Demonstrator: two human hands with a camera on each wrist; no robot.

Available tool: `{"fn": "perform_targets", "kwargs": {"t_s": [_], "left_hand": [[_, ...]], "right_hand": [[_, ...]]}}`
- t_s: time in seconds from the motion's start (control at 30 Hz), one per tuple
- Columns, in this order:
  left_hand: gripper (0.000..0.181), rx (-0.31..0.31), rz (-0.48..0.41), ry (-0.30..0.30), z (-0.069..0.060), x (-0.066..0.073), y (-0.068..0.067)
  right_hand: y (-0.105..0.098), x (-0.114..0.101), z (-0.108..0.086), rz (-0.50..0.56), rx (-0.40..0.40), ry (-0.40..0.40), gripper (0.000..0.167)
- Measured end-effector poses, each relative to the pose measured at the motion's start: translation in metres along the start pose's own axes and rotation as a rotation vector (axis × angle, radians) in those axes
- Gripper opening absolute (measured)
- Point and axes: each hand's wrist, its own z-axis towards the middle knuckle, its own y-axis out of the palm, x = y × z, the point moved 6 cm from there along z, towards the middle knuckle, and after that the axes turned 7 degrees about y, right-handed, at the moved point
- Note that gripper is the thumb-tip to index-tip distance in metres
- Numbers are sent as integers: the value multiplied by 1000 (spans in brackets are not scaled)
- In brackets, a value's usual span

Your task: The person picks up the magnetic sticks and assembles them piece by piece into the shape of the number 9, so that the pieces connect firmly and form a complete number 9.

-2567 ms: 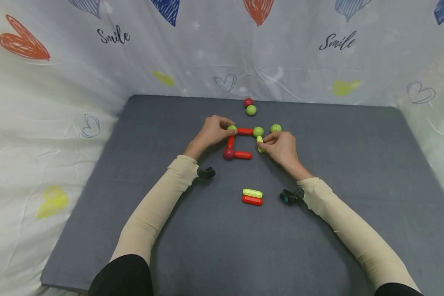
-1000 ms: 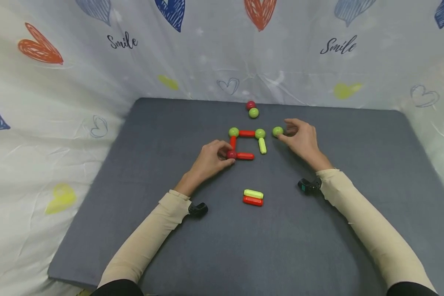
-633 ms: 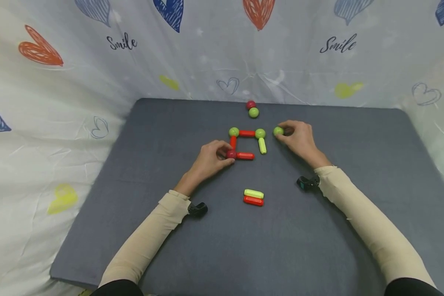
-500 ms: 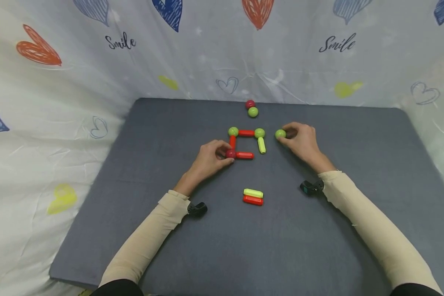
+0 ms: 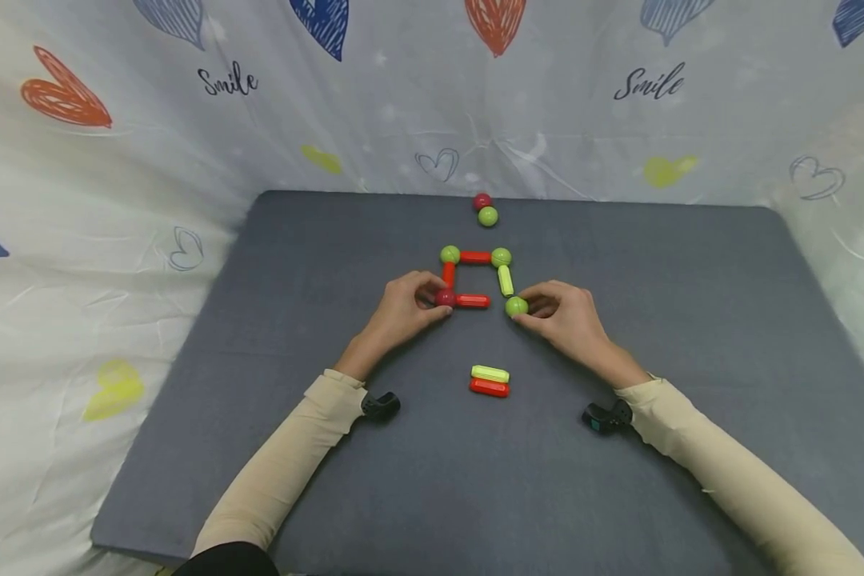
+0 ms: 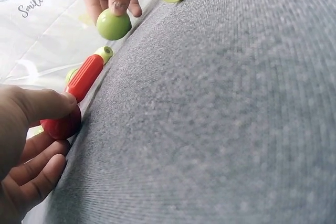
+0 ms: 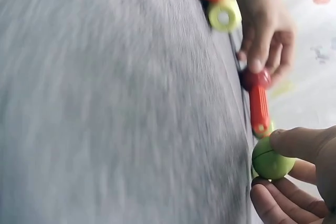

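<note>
My left hand (image 5: 404,314) pinches a red ball (image 5: 445,298) at the near left corner of a frame of rods and balls. From that ball one red rod (image 5: 473,301) points right and another (image 5: 449,275) runs back to a green ball (image 5: 450,254). A third red rod (image 5: 475,258) links it to a second green ball (image 5: 501,257), from which a yellow-green rod (image 5: 506,281) comes forward. My right hand (image 5: 573,326) pinches another green ball (image 5: 516,306) by that rod's near end; whether they touch I cannot tell. In the right wrist view this ball (image 7: 272,159) sits between thumb and fingers.
Behind the frame, a red ball (image 5: 482,202) and a green ball (image 5: 488,216) lie together near the back edge of the grey table (image 5: 432,480). Nearer me, a yellow-green rod (image 5: 490,374) and a red rod (image 5: 489,387) lie side by side. A printed curtain (image 5: 374,104) hangs behind.
My right hand has taken hold of the green ball on the right and brought it forward and left, to the yellow-green rod's near end. My left hand moved earlier from the back green ball to the red one.
</note>
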Motion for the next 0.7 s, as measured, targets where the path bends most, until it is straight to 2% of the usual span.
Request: {"fn": "perform_targets", "kwargs": {"t_s": [0.33,0.7], "left_hand": [[33,-20,-1,-14,-2,0,-2],[34,-26,-14,-8,-2,0,-1]], "right_hand": [[18,-9,9,15,-6,-53,27],[19,-11,12,24,-18,-51,26]]}}
